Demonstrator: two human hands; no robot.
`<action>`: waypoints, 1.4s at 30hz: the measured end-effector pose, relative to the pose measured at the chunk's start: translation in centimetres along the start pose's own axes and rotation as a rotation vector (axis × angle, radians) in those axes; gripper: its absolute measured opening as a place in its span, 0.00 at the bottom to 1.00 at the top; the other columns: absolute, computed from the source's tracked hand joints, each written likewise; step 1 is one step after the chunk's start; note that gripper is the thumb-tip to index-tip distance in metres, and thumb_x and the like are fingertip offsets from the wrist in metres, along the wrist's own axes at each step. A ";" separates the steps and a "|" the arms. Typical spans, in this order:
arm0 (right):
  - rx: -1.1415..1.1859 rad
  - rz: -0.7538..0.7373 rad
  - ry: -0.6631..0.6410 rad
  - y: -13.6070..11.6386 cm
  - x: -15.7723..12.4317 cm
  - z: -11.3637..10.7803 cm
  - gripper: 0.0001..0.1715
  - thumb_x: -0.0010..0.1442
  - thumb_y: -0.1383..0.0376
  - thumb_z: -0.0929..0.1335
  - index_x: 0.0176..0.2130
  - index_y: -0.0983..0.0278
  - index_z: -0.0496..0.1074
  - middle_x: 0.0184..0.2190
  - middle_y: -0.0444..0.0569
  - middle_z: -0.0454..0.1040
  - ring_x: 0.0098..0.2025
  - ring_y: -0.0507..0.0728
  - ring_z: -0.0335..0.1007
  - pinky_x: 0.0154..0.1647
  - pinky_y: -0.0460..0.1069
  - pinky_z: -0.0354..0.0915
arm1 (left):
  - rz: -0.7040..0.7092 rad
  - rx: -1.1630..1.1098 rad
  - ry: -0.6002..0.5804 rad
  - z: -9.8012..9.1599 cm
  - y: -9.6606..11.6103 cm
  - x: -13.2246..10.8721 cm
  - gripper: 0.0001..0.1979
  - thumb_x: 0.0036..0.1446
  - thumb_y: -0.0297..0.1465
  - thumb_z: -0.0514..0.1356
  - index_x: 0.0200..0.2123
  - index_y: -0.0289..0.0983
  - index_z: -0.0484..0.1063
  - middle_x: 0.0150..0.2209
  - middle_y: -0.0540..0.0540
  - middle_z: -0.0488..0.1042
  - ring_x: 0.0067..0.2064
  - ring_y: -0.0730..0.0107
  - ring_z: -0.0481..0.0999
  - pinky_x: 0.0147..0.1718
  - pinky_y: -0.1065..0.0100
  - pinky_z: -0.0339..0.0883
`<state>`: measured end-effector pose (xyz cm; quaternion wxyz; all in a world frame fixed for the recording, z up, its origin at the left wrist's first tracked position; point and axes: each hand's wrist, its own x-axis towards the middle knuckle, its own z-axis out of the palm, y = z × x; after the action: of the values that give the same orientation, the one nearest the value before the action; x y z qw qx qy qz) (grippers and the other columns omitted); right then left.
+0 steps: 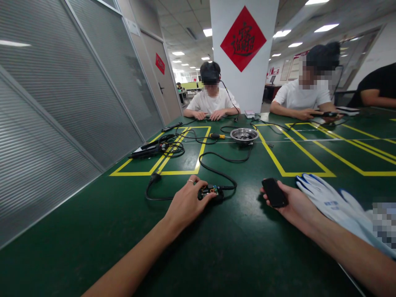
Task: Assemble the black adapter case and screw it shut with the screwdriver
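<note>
My left hand [187,202] rests on the green table, fingers curled around a small black electronic part [211,191] with coloured components, which has a black cable [216,169] running from it. My right hand [291,202] lies palm up and holds a flat black cover piece [274,192] in its fingers. The two hands are about a hand's width apart near the table's front.
White and blue work gloves [328,198] lie right of my right hand. A metal bowl [244,135], a yellow-handled screwdriver [217,135] and a tangle of cables [161,147] lie farther back. Two people sit across the table; a sleeve shows at far right. Glass partition on the left.
</note>
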<state>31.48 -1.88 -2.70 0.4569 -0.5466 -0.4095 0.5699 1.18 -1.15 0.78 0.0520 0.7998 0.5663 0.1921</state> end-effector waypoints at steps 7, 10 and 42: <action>-0.521 -0.276 0.204 -0.2 3.0 0.4 0.21 0.61 0.57 0.65 0.51 0.64 0.66 0.49 0.51 0.69 0.46 0.56 0.69 0.45 0.56 0.69 | -0.036 -0.039 0.188 -0.6 0.0 0.2 0.17 0.62 0.45 0.54 0.45 0.40 0.70 0.45 0.46 0.68 0.43 0.61 0.72 0.45 0.61 0.68; -0.795 -0.452 0.263 0.3 3.5 1.3 0.21 0.61 0.57 0.65 0.51 0.64 0.66 0.51 0.52 0.68 0.49 0.57 0.68 0.48 0.58 0.67 | -0.038 -0.054 0.210 -0.6 0.0 0.1 0.16 0.62 0.44 0.54 0.45 0.40 0.70 0.45 0.46 0.68 0.43 0.61 0.72 0.46 0.61 0.68; -1.186 -0.906 -0.137 0.8 -7.3 2.9 0.19 0.60 0.63 0.65 0.52 0.59 0.65 0.53 0.52 0.67 0.55 0.59 0.63 0.55 0.60 0.65 | 0.133 -0.132 0.129 0.6 2.0 -1.6 0.16 0.62 0.44 0.56 0.46 0.39 0.65 0.39 0.48 0.73 0.39 0.63 0.74 0.39 0.65 0.66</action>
<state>28.42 -8.99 -1.43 0.2490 -0.4423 -0.8606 0.0426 2.72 -3.26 0.48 0.0548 0.8164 0.5002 0.2832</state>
